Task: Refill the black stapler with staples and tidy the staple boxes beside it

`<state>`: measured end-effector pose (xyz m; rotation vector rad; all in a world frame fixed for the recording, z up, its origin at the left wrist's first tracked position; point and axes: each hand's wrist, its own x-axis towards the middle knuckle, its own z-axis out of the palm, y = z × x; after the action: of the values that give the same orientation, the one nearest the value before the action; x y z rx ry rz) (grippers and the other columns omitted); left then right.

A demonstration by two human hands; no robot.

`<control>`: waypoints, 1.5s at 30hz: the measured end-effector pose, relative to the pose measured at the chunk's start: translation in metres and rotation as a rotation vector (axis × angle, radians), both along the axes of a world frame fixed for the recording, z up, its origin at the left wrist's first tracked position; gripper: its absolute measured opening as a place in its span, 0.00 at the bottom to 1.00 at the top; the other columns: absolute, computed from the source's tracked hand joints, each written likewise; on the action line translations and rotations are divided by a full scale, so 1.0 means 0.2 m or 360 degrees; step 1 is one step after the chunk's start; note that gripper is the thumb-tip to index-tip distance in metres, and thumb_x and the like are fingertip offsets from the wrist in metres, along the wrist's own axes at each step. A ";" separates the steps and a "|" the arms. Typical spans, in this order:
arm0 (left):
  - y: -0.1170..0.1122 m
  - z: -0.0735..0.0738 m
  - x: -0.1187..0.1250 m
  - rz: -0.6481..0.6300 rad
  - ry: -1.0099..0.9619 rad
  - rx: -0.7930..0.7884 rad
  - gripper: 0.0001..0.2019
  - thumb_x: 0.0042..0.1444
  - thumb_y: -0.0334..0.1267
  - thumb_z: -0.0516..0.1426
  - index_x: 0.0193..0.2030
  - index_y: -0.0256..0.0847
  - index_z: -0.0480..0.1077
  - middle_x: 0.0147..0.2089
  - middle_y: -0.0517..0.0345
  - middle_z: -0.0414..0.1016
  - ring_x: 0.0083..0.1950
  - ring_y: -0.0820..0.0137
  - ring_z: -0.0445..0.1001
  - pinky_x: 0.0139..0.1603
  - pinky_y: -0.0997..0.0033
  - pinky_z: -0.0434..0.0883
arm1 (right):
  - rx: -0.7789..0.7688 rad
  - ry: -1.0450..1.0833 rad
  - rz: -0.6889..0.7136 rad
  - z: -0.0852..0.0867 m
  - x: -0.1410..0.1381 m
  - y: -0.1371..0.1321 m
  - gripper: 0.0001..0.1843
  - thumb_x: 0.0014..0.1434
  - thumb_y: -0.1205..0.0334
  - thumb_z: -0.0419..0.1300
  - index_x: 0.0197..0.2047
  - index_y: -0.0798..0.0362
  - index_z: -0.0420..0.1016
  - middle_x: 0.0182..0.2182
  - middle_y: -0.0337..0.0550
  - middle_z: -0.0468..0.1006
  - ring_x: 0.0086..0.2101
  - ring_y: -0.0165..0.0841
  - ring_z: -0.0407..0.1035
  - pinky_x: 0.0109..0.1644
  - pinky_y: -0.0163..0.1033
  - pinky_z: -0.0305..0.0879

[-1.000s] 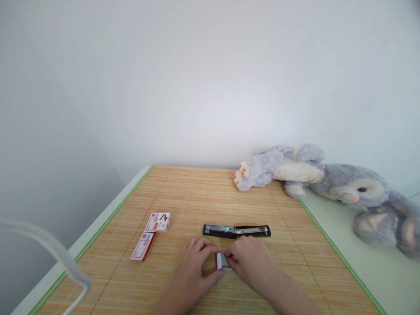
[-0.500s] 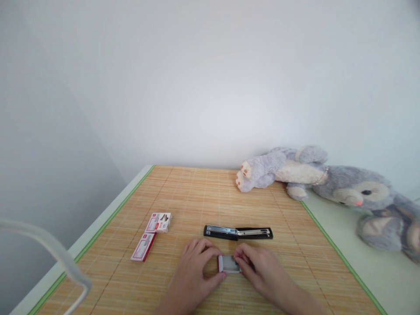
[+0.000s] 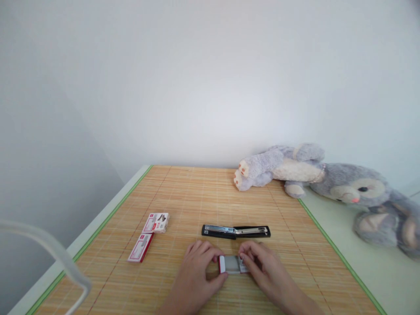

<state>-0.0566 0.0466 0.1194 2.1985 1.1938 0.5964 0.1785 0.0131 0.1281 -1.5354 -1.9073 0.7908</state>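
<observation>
At the lower middle of the frame the left hand (image 3: 197, 273) curls its thumb and forefinger around the left end of a small staple box (image 3: 232, 264), the fingers bent close and pinching its red-and-white sleeve. The right hand (image 3: 262, 269) meets it from the other side, its fingertips (image 3: 244, 258) closed on the right end, where the inner tray stands partly drawn out of the sleeve. The tray's grey inside shows between the two hands; whether staples lie in it cannot be told at this size. The box rests low on the bamboo mat (image 3: 197, 197), just in front of a black stapler (image 3: 236, 231) that lies opened out flat, its metal channel facing up, apart from both hands. Toward the left of the frame, well apart from the hands, lie two more red-and-white staple boxes: one (image 3: 156, 222) farther back and closed, the other (image 3: 141, 247) nearer and flat on the mat, the two almost touching at a corner. A grey plush rabbit (image 3: 328, 183) lies on its side at the right edge, its feet resting over the far right part of the mat. A pale curved bar (image 3: 49, 249) crosses the lower left corner.
</observation>
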 end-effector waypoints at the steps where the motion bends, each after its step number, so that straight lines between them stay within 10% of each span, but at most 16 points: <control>1: 0.00 0.00 0.00 0.0002 -0.0003 -0.0001 0.14 0.52 0.36 0.68 0.45 0.50 0.74 0.43 0.62 0.74 0.49 0.63 0.71 0.53 0.60 0.64 | -0.0013 0.0010 -0.0020 0.00 0.02 -0.01 0.14 0.74 0.52 0.50 0.41 0.49 0.72 0.30 0.36 0.73 0.33 0.32 0.68 0.38 0.36 0.60; 13: -0.01 -0.02 -0.05 -0.0061 -0.0098 -0.0049 0.22 0.55 0.34 0.66 0.56 0.54 0.73 0.46 0.63 0.78 0.51 0.63 0.72 0.61 0.57 0.64 | -0.0156 -0.0284 -0.0051 0.02 0.21 -0.11 0.17 0.68 0.49 0.59 0.54 0.47 0.76 0.30 0.36 0.77 0.32 0.34 0.71 0.40 0.39 0.64; 23: -0.02 0.00 0.03 -0.0135 -0.0099 -0.0114 0.20 0.57 0.42 0.68 0.56 0.54 0.75 0.46 0.61 0.79 0.51 0.62 0.74 0.58 0.57 0.67 | -0.0146 -0.0345 0.0064 0.05 0.08 -0.05 0.12 0.62 0.53 0.65 0.47 0.46 0.81 0.26 0.34 0.77 0.29 0.33 0.70 0.35 0.37 0.59; 30: 0.16 -0.06 -0.11 0.0488 -0.0093 0.0285 0.19 0.60 0.44 0.63 0.57 0.46 0.72 0.54 0.52 0.75 0.57 0.57 0.71 0.60 0.52 0.68 | -0.0097 -0.0370 0.0180 0.10 0.03 0.00 0.10 0.66 0.58 0.61 0.46 0.42 0.84 0.31 0.36 0.81 0.31 0.32 0.71 0.37 0.35 0.58; 45: 0.19 -0.06 -0.10 0.0296 0.0058 0.0169 0.15 0.57 0.45 0.66 0.51 0.57 0.77 0.60 0.60 0.75 0.62 0.56 0.67 0.63 0.49 0.63 | 0.0075 -0.0584 0.0085 0.19 -0.07 0.27 0.12 0.68 0.54 0.59 0.46 0.44 0.83 0.27 0.35 0.80 0.28 0.30 0.70 0.33 0.35 0.53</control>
<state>-0.0767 0.0842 0.1076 2.2088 1.4264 0.7124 0.1636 0.0667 0.1668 -1.6969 -2.2176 0.5054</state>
